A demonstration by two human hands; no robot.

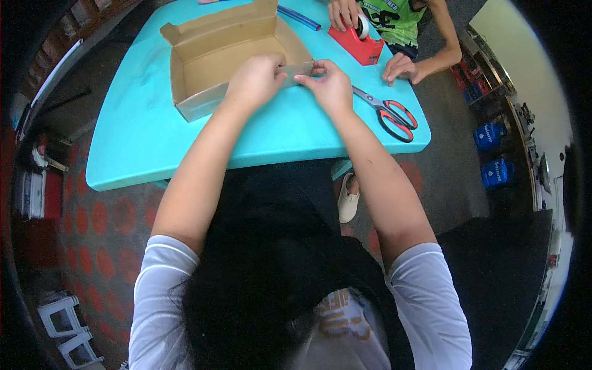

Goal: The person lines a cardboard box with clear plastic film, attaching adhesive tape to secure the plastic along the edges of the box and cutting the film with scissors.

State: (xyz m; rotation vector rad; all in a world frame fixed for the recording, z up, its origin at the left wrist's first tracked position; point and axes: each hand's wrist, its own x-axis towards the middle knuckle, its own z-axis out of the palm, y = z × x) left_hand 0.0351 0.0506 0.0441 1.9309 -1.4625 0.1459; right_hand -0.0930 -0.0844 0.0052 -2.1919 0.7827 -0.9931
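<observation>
An open, shallow cardboard box (pixel 231 54), tan inside and greyish outside, sits on the turquoise table (pixel 135 139) with a flap raised at its far side. At its near wall, toward the right corner, my left hand (pixel 258 79) is closed with fingertips over the top edge. My right hand (pixel 330 89) pinches the same wall at that corner between thumb and fingers. Whether a strip of tape lies under the fingers I cannot tell. Just right of my right hand lies a pair of scissors (pixel 394 118) with black and red handles, blades partly hidden behind the hand.
Across the table at the right, another person's hand (pixel 345 13) rests on a red tape dispenser (pixel 364 46); their other hand (pixel 401 68) touches the tabletop. A long blue object (pixel 300 18) lies behind the box. White stools (pixel 61 316) stand on the floor at lower left.
</observation>
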